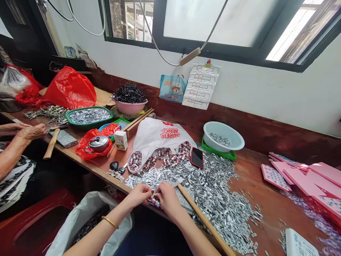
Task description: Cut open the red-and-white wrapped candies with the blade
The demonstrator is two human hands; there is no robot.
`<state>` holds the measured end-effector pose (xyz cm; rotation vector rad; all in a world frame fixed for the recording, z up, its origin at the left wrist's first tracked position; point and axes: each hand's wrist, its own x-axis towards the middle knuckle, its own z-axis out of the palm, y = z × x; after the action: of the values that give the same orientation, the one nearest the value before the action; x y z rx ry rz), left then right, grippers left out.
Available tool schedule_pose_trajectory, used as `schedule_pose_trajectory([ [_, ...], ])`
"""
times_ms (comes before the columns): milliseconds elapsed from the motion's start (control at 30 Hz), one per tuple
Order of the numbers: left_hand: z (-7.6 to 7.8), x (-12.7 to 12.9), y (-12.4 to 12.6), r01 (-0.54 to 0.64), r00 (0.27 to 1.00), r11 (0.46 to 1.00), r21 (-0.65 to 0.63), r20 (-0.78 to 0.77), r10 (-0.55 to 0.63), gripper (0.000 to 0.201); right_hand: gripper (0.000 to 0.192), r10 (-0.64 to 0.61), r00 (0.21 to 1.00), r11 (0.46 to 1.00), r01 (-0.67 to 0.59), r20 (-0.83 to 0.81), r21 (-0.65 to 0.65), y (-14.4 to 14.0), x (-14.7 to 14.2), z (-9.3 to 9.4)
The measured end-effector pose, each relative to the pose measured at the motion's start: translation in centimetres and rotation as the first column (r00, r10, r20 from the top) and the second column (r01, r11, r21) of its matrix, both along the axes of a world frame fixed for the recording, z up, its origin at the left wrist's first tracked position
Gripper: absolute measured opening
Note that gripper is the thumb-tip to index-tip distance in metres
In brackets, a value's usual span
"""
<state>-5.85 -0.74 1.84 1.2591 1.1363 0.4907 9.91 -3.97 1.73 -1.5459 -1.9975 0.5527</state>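
At the table's front edge my left hand [140, 195] and my right hand [167, 198] meet, fingertips pinched. Between them is a small piece with red, black and silver bands [154, 201]; its exact kind is unclear. Similar banded pieces [166, 156] spill from a white plastic bag [157, 134] behind my hands. A wide heap of small flat metal plates [213, 188] covers the table around them. A wooden-handled hammer [201, 215] lies beside my right forearm, over a grey block [183, 196] partly hidden by it.
A phone [197, 157] lies on the heap, with a pale blue basin [223, 137] behind it. Keys [117, 172] and a lidded metal pot [98, 144] stand left. Another person's hands [32, 131] work farther left. An open sack [93, 213] stands below the table edge.
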Motion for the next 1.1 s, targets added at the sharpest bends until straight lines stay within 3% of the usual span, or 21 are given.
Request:
schedule_pose_trajectory([
  [133, 0.1, 0.0, 0.0, 0.014, 1.0, 1.0, 0.02, -0.015, -0.013, 0.033, 0.018, 0.007, 0.999, 1.0, -0.008, 0.044, 0.011, 0.2, -0.3, 0.6],
  [233, -0.2, 0.2, 0.0, -0.004, 0.999, 0.999, 0.042, -0.046, 0.005, 0.033, 0.016, 0.009, 0.999, 0.998, -0.011, 0.041, 0.062, -1.0, 1.2, 1.8],
  [367, -0.8, 0.4, -0.1, -0.024, 0.995, 0.997, 0.078, -0.094, 0.032, 0.028, 0.019, -0.274, 0.934, 0.95, 0.226, 0.23, 0.214, -4.2, 6.7, 1.8],
  [433, -1.0, 0.4, -0.1, -0.019, 0.994, 0.996, 0.091, -0.11, 0.029, 0.027, 0.019, -0.314, 0.879, 0.949, 0.279, 0.358, 0.149, -5.8, 9.6, 0.9],
  [533, -1.0, 0.3, 0.0, -0.005, 0.992, 0.994, 0.108, -0.124, 0.019, 0.026, 0.018, -0.256, 0.897, 0.963, 0.267, 0.361, 0.02, -7.4, 12.0, -0.3],
  [667, -1.2, 0.3, 0.0, 0.002, 0.991, 0.992, 0.128, -0.136, 0.015, 0.026, 0.033, -0.197, 0.954, 0.979, 0.182, 0.227, 0.088, -8.1, 11.0, 0.8],
  [800, -1.5, 0.3, 0.0, 0.006, 0.99, 0.991, 0.136, -0.143, 0.014, 0.026, 0.039, 0.009, 0.987, 1.0, -0.008, 0.162, -0.012, -8.6, 8.9, 3.2],
  [900, -1.7, 0.3, 0.0, 0.006, 0.99, 0.99, 0.138, -0.143, 0.014, 0.025, 0.047, 0.083, 0.964, 0.996, -0.09, 0.252, 0.016, -8.9, 8.0, 3.6],
  [1100, -1.5, 0.3, -0.1, 0.007, 0.99, 0.99, 0.139, -0.139, 0.013, 0.022, 0.056, 0.034, 0.907, 0.976, -0.121, 0.421, 0.182, -8.9, 7.1, 2.9],
])
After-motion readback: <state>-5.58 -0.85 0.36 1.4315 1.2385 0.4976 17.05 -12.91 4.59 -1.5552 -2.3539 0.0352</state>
